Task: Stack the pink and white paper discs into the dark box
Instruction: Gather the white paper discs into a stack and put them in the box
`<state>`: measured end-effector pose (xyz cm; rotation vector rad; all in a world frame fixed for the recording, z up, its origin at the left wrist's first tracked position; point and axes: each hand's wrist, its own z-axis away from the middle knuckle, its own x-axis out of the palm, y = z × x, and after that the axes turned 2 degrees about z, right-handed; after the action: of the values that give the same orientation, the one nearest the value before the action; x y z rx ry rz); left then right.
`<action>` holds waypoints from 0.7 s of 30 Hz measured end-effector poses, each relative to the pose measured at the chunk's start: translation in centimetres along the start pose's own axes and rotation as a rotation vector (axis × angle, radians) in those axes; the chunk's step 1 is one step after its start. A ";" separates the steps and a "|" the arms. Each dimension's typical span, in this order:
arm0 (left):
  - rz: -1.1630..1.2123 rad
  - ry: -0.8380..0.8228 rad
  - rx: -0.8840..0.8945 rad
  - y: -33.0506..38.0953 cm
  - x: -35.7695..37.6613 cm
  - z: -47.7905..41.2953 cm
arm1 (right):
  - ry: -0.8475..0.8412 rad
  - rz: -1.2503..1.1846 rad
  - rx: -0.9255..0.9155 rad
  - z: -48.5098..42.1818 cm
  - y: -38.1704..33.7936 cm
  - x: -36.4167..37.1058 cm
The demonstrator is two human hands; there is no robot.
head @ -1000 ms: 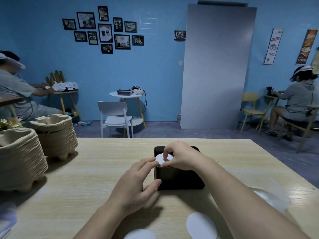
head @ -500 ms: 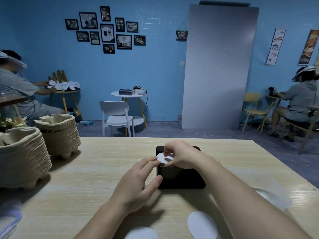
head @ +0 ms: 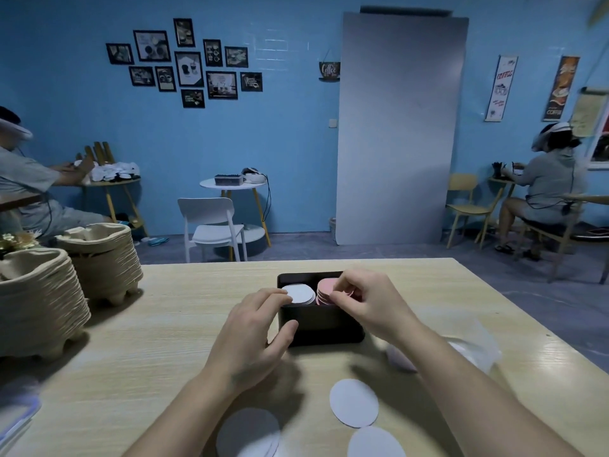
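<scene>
1. At 9 o'clock from the dark box (head: 324, 328), two piles of moulded pulp trays (head: 99, 258) stand well apart from it. We judge they are parked out of the working lane.
2. Our left hand (head: 253, 328) is loosely bent and grasps nothing. Its fingertips rest on the near edge of the white disc stack (head: 300, 293) and its thumb lies against the box's front wall, likely steadying both.
3. Inside the box, the white disc stack sits at 9 o'clock and the pink disc stack (head: 324, 286) at 3 o'clock — side by side, so the colours stay sorted.
4. Our right hand (head: 365, 301), fingers curled, pinches the pink disc stack's near edge — squaring it, we think.
5. At 6 o'clock, loose white discs (head: 354, 402) wait on the table (head: 164, 324). A clear plastic bag (head: 468, 338) lies at 4 o'clock.
</scene>
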<state>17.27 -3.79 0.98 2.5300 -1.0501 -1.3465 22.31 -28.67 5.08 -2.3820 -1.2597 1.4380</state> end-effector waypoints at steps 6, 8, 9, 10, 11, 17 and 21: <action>0.031 -0.002 0.046 3.5 0.4 2.1 | -0.003 -0.041 -0.016 6.2 -0.8 -1.2; 0.058 -0.045 0.046 4.3 0.9 3.2 | -0.035 -0.069 -0.006 8.1 -1.2 -1.2; 0.066 -0.072 0.042 4.7 1.0 3.8 | -0.053 -0.086 0.001 9.1 -1.3 -1.2; 0.067 -0.098 0.035 5.1 1.2 4.4 | -0.067 -0.091 0.008 10.0 -1.3 -1.1; 0.067 -0.124 0.032 5.4 1.3 5.0 | -0.081 -0.078 0.014 10.9 -1.4 -1.0; 0.006 -0.291 0.074 6.3 2.4 7.4 | -0.169 -0.085 0.053 15.3 -1.6 -0.9; -0.021 -0.294 0.091 6.4 2.6 7.9 | -0.222 -0.020 0.011 17.1 -1.5 -1.8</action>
<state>8.87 -8.47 -3.21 2.4617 -1.1594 -1.7564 7.88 -34.34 -2.48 -2.2456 -1.3131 1.7376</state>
